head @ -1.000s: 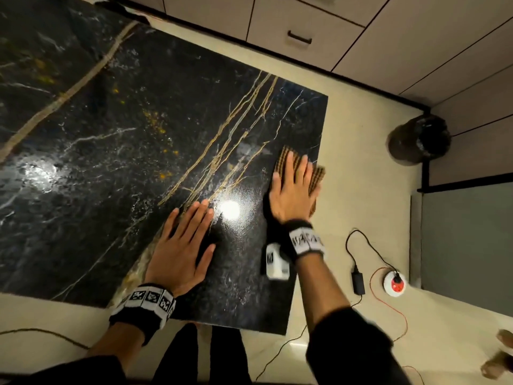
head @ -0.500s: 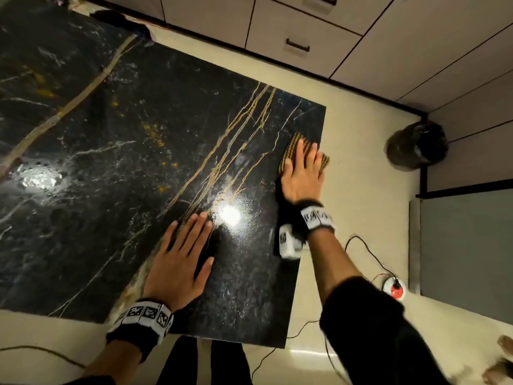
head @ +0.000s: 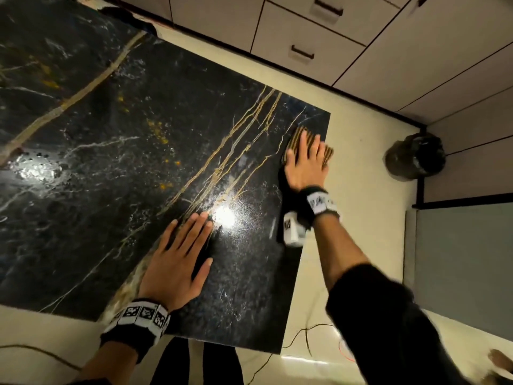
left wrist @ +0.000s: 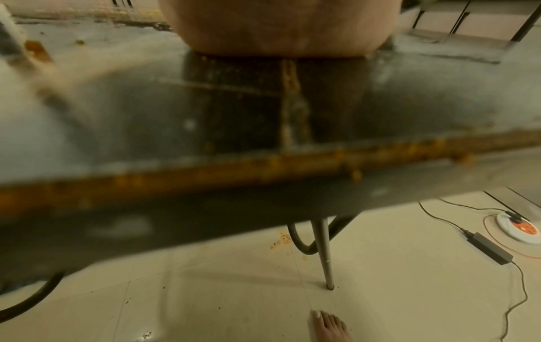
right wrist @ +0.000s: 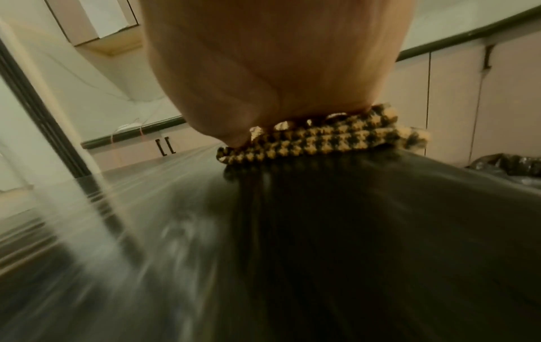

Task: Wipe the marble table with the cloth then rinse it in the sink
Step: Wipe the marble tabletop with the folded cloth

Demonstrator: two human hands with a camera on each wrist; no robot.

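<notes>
The black marble table (head: 116, 168) with gold veins fills the left of the head view. My right hand (head: 306, 159) lies flat with straight fingers on the checked brown cloth (head: 298, 136), pressing it onto the table near its far right corner. In the right wrist view the folded cloth (right wrist: 316, 138) shows under my palm on the dark top (right wrist: 322, 231). My left hand (head: 180, 254) rests flat on the marble near the front edge, fingers spread. The left wrist view shows its palm (left wrist: 281, 27) on the table (left wrist: 234, 115). No sink is in view.
A bin with a black bag (head: 415, 157) stands on the floor right of the table. Cabinet drawers (head: 302, 54) run along the far wall. A cable, adapter (left wrist: 489, 248) and round socket (left wrist: 521, 229) lie on the floor beside the table leg (left wrist: 324, 250). A bare foot (left wrist: 329, 326) stands close by.
My right hand has slid the cloth away from me along the table's right edge toward the far corner. The left hand stays flat in place.
</notes>
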